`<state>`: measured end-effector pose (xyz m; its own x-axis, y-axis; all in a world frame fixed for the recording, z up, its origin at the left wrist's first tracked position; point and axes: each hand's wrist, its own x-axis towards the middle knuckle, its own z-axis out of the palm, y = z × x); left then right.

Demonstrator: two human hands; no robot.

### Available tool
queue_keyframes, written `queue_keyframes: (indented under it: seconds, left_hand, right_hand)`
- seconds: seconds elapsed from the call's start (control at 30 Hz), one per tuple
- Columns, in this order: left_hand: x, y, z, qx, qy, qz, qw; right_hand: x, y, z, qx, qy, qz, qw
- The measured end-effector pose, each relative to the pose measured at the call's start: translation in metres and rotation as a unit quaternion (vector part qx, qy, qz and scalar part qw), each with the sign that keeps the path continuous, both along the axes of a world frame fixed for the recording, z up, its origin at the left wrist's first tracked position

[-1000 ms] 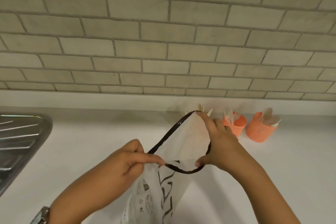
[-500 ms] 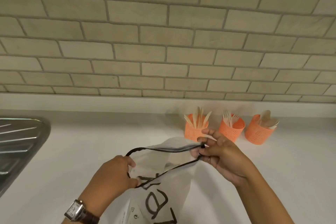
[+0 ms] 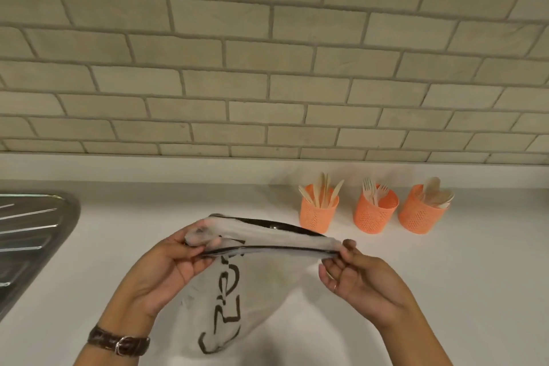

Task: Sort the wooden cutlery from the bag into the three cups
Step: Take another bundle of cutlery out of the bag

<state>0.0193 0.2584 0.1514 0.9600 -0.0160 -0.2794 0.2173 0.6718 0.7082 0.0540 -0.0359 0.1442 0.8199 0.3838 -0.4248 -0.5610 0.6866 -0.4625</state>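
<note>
Fingers of both hands pinch the mouth of the bag (image 3: pixel 261 276), one at each end, and the black-edged rim is pulled into a long, nearly closed slit between them. The left hand (image 3: pixel 166 270) has its grip shut on the left end, thumb on the near side and fingers curled over the bunched plastic. The right hand (image 3: pixel 359 273) has its grip shut on the right end, thumb and fingertips meeting on the rim, with the remaining fingers loosely bent below. The bag is translucent white with dark lettering and hangs down from the rim toward the viewer, above the white surface (image 3: pixel 148 217); whether its bottom touches the surface cannot be told. A watch (image 3: pixel 118 343) with a brown strap sits on the left wrist. Beyond the right hand, near the back wall, three orange cups stand in a row, apart from each other and from the bag: the left cup (image 3: pixel 318 215) holds knives, the middle cup (image 3: pixel 375 212) forks, the right cup (image 3: pixel 419 212) spoons. The surface lies bare between bag and cups and out to the right. At the left edge a steel sink drainer (image 3: pixel 32 235) is well apart from the hands. A tiled wall (image 3: pixel 267 68) closes the back.
</note>
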Motion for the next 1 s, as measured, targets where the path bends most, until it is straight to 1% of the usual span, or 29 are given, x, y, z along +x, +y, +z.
queue_keyframes:
  seconds: [0.07, 0.17, 0.2, 0.23, 0.27, 0.3, 0.33, 0.37, 0.4, 0.43, 0.47, 0.53, 0.57, 0.6, 0.63, 0.67, 0.7, 0.73, 0.77, 0.8, 0.83, 0.87, 0.9, 0.93, 0.97, 1.0]
  left_hand:
    - [-0.001, -0.001, -0.006, -0.11, 0.004, 0.079, 0.991]
    - [-0.007, -0.005, -0.01, -0.306, -0.017, 0.143, 0.941]
    - [-0.01, -0.006, -0.011, -0.34, -0.018, 0.149, 0.928]
    - [-0.012, -0.006, -0.011, -0.34, -0.008, 0.142, 0.93]
    - [-0.015, -0.006, -0.01, -0.311, 0.003, 0.123, 0.943]
    - [-0.018, -0.006, -0.008, -0.265, 0.007, 0.102, 0.959]
    - [-0.019, -0.005, -0.008, -0.196, 0.004, 0.089, 0.977]
    - [-0.02, -0.003, -0.007, -0.094, -0.005, 0.084, 0.992]
    - [-0.021, -0.003, -0.01, 0.029, -0.01, 0.082, 0.996]
    - [-0.024, -0.007, -0.011, 0.147, -0.006, 0.076, 0.986]
    - [-0.025, -0.01, -0.011, 0.254, 0.004, 0.078, 0.964]
    - [-0.027, -0.015, -0.011, 0.424, 0.005, 0.117, 0.898]
    - [-0.028, -0.013, -0.013, 0.489, 0.005, 0.14, 0.861]
    - [-0.029, -0.009, -0.015, 0.542, 0.005, 0.16, 0.825]
    - [-0.031, -0.004, -0.018, 0.588, 0.011, 0.171, 0.791]
    - [-0.033, 0.0, -0.02, 0.618, 0.02, 0.17, 0.767]
    - [-0.036, 0.003, -0.023, 0.63, 0.028, 0.163, 0.759]
    - [-0.038, 0.007, -0.026, 0.62, 0.035, 0.151, 0.769]
    - [-0.039, 0.009, -0.028, 0.595, 0.043, 0.141, 0.79]
    - [-0.039, 0.011, -0.03, 0.559, 0.057, 0.132, 0.817]
    - [-0.039, 0.015, -0.033, 0.508, 0.077, 0.123, 0.849]
    - [-0.041, 0.017, -0.034, 0.426, 0.098, 0.114, 0.892]
    - [-0.042, 0.018, -0.033, 0.3, 0.12, 0.088, 0.942]
    - [-0.041, 0.019, -0.033, 0.152, 0.131, 0.058, 0.978]
    - [-0.041, 0.02, -0.036, -0.01, 0.144, 0.028, 0.989]
    - [-0.041, 0.019, -0.038, -0.17, 0.134, 0.001, 0.976]
  right_hand:
    - [0.005, 0.008, 0.006, 0.05, 0.016, -0.047, 0.998]
    - [0.013, 0.018, 0.01, 0.095, 0.049, -0.076, 0.991]
    - [0.015, 0.02, 0.01, 0.104, 0.054, -0.073, 0.99]
    - [0.016, 0.021, 0.008, 0.102, 0.044, -0.06, 0.992]
    - [0.016, 0.023, 0.006, 0.08, 0.019, -0.038, 0.996]
    - [0.015, 0.024, 0.005, 0.032, -0.02, -0.006, 0.999]
    - [0.014, 0.026, 0.001, -0.043, -0.066, 0.032, 0.996]
    - [0.012, 0.029, -0.003, -0.137, -0.115, 0.062, 0.982]
    - [0.01, 0.033, -0.008, -0.235, -0.16, 0.078, 0.956]
    - [0.008, 0.036, -0.012, -0.325, -0.197, 0.075, 0.922]
    - [0.006, 0.039, -0.015, -0.401, -0.23, 0.051, 0.886]
    - [0.007, 0.04, -0.022, -0.523, -0.281, -0.024, 0.804]
    - [0.008, 0.039, -0.025, -0.571, -0.302, -0.051, 0.762]
    - [0.008, 0.037, -0.029, -0.605, -0.32, -0.066, 0.726]
    - [0.008, 0.035, -0.033, -0.627, -0.333, -0.068, 0.701]
    - [0.008, 0.034, -0.038, -0.646, -0.339, -0.058, 0.682]
    - [0.008, 0.034, -0.041, -0.666, -0.34, -0.045, 0.662]
    - [0.008, 0.034, -0.042, -0.679, -0.335, -0.034, 0.652]
    - [0.008, 0.033, -0.042, -0.675, -0.321, -0.024, 0.664]
    - [0.009, 0.031, -0.04, -0.645, -0.288, -0.014, 0.708]
    - [0.01, 0.03, -0.037, -0.577, -0.239, 0.0, 0.781]
    - [0.01, 0.028, -0.034, -0.47, -0.177, 0.025, 0.865]
    - [0.01, 0.027, -0.031, -0.342, -0.108, 0.051, 0.932]
    - [0.011, 0.027, -0.03, -0.225, -0.043, 0.065, 0.971]
    - [0.011, 0.027, -0.03, -0.143, 0.009, 0.07, 0.987]
    - [0.012, 0.027, -0.03, -0.095, 0.043, 0.071, 0.992]
